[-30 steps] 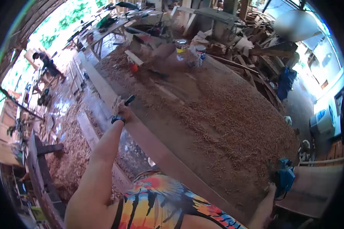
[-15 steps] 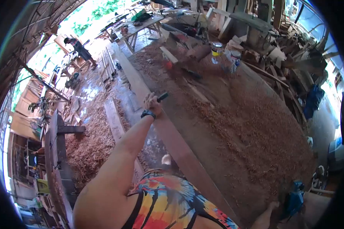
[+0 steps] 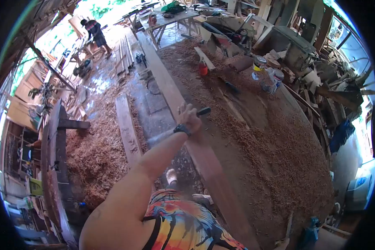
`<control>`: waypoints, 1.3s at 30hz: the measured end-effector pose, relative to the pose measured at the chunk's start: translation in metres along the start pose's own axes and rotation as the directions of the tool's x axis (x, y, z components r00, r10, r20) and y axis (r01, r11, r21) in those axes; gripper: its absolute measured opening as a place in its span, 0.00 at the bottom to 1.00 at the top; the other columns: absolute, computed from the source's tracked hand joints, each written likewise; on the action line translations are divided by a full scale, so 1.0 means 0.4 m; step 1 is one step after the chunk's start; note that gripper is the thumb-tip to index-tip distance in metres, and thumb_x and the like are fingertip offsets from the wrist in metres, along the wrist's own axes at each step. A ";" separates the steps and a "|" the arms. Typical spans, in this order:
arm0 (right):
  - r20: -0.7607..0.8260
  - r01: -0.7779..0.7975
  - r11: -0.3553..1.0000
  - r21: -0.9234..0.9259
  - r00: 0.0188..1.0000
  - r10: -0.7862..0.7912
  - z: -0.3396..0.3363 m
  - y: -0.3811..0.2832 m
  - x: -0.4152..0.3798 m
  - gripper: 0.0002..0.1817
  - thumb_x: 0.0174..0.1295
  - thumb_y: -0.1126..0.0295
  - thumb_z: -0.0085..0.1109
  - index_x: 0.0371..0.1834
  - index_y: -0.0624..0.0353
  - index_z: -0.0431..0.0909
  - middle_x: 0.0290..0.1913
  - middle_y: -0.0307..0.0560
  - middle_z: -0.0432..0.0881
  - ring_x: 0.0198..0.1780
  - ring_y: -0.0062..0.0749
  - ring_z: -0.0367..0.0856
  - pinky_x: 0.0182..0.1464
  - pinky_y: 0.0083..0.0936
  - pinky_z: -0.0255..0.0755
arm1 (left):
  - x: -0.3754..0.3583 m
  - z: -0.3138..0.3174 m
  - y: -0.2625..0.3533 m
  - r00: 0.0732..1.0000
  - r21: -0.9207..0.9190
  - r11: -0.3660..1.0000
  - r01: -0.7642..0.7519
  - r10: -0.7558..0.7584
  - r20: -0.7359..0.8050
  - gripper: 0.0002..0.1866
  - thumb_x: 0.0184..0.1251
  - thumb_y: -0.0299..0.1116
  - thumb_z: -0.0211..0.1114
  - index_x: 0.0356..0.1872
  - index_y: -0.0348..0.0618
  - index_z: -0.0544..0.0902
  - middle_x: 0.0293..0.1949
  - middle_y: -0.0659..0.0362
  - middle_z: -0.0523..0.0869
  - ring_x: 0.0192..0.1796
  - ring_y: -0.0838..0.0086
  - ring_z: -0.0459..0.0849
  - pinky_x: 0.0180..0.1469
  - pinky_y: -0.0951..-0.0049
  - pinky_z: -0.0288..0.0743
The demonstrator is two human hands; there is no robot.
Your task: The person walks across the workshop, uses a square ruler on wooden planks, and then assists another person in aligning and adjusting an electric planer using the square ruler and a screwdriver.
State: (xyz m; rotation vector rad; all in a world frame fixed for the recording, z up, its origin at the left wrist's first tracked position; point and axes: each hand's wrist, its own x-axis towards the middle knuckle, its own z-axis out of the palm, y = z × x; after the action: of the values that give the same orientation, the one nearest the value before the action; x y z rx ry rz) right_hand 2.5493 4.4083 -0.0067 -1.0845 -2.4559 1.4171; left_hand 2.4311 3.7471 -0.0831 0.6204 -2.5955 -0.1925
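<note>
A long reddish-brown plank [image 3: 214,166] runs from near my body away to the upper left. My left hand [image 3: 189,118], with a dark watch on its wrist, is over the plank, its fingers bent. A short, dark, rod-like thing [image 3: 203,111] sticks out from this hand on the right; the rest of it is hidden under the hand. Only a small part of my right hand [image 3: 282,244] shows at the bottom edge, its fingers mostly out of frame. A thin upright strip [image 3: 289,223] stands just above it, and a teal tool [image 3: 310,233] is close on its right.
Wood shavings [image 3: 296,158] cover the floor on both sides. Another board [image 3: 127,125] lies left of the plank. A red bottle [image 3: 203,68] and paint cans [image 3: 259,63] stand ahead. Scrap wood [image 3: 321,87] is piled right. A person [image 3: 96,35] stands far left by a bench.
The view has shifted, and my left hand on the plank now appears farther right and slightly lower. My right hand has sunk toward the bottom edge. The person stays by the bench.
</note>
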 end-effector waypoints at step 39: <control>0.646 0.213 0.812 0.544 0.512 -0.566 1.619 -0.863 -0.818 0.10 0.66 0.64 0.64 0.30 0.58 0.79 0.18 0.35 0.72 0.19 0.19 0.71 0.26 0.23 0.69 | -1.152 -0.151 -1.434 -0.207 0.032 -0.208 0.978 -0.920 0.332 0.24 0.54 0.41 0.70 0.45 0.29 0.82 0.37 0.42 0.87 0.39 0.52 0.88 0.34 0.59 0.81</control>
State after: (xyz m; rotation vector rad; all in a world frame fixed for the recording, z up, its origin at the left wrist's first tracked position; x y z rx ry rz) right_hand 2.3387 3.6329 -0.0154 0.3391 -2.3797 2.4044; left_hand 3.0497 3.4468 -0.3517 2.5932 -1.3431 -1.1316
